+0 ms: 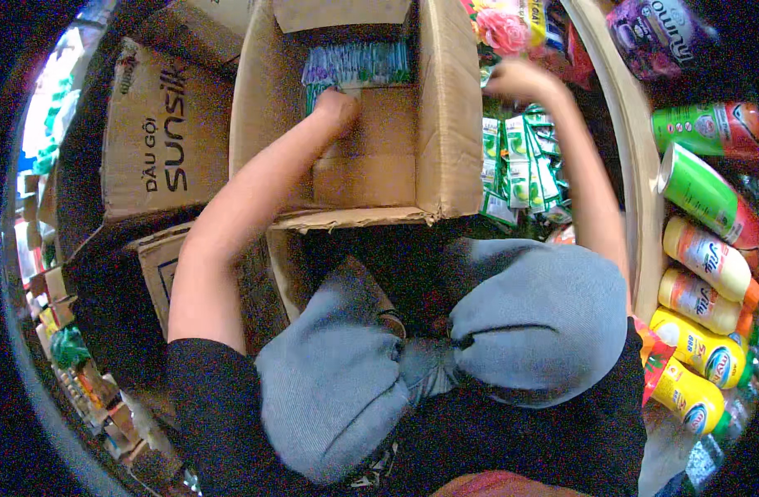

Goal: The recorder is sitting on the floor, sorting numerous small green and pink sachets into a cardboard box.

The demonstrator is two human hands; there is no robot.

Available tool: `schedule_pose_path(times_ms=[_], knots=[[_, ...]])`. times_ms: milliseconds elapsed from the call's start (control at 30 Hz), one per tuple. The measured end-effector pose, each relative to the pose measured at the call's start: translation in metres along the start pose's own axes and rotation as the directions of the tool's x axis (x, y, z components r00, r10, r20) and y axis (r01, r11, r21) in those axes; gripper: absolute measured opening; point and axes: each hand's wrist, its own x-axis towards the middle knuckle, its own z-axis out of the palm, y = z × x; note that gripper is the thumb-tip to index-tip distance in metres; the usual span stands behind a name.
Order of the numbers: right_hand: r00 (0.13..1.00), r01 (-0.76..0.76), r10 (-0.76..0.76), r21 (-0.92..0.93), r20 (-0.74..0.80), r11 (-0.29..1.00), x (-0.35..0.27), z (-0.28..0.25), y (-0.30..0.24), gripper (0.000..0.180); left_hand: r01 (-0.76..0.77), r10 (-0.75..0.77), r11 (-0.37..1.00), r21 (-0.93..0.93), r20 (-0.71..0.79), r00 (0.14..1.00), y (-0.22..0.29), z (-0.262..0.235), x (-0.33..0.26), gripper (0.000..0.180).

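My left hand (336, 112) reaches down into an open cardboard box (450, 124), its fingers curled at the near left end of a tightly packed row of small sachets (359, 65). Green packet edges show by its fingertips, which are partly hidden. Just past the box's right wall is my right hand (520, 80), slightly blurred, its fingers pinched at a small whitish-green packet edge (485, 76). Below that hand lie strips of green-and-white sachets (516, 161) in a loose pile. The box floor in front of the row is bare cardboard.
More cardboard cartons (147, 124) stand left of the box. A pale shelf edge (632, 149) curves down the right, with yellow bottles (698, 348), green-and-red containers (703, 195) and a purple pouch (661, 37) beyond it. My knees (537, 319) are close below the box.
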Motion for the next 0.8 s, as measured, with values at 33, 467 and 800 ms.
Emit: schedule_pose_path(times_ms=[33, 467, 800], knots=[[0.976, -0.218, 0.211, 0.168, 0.057, 0.961, 0.000, 0.045, -0.007, 0.026, -0.010, 0.010, 1.000, -0.005, -0.007, 1.000, 0.001, -0.003, 0.001, 0.019], [0.945, -0.151, 0.262, 0.446, -0.198, 0.882, 0.012, 0.183, -0.001, 0.053, 0.156, -0.136, 0.980, -0.120, 0.157, 0.978, -0.025, 0.056, 0.006, 0.044], [0.810, -0.139, 0.525, 0.782, -0.263, 0.607, -0.029, 0.075, 0.030, 0.046, -0.466, -0.090, 0.197, 0.863, 0.489, 0.868, -0.006, 0.055, 0.024, 0.050]])
